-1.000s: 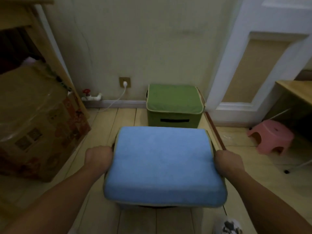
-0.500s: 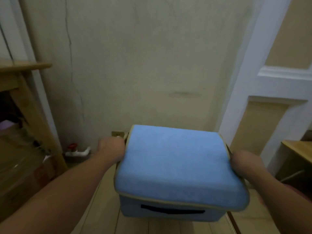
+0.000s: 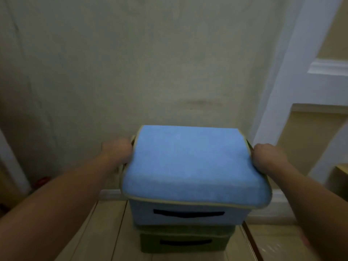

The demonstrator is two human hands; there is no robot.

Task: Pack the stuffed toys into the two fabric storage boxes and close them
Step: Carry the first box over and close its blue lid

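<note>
A blue fabric storage box [image 3: 188,166] with its lid down is held between my hands, right above the green fabric storage box [image 3: 184,240], which stands on the floor against the wall with its lid down too. Whether the blue box rests on the green one or hangs just over it I cannot tell. My left hand [image 3: 117,150] grips the blue box's left side, fingers curled at its edge. My right hand [image 3: 267,157] grips its right side the same way. No stuffed toys are in sight.
A cream wall rises straight ahead. The white door frame [image 3: 293,91] and a panelled door stand at the right. Wooden floorboards [image 3: 105,232] run under the boxes, with a white skirting board [image 3: 110,194] behind. A dark blurred shape sits at the far left edge.
Both hands have carried the blue box forward from near me to the wall, to a spot directly over the green box. The view has tilted up toward the wall.
</note>
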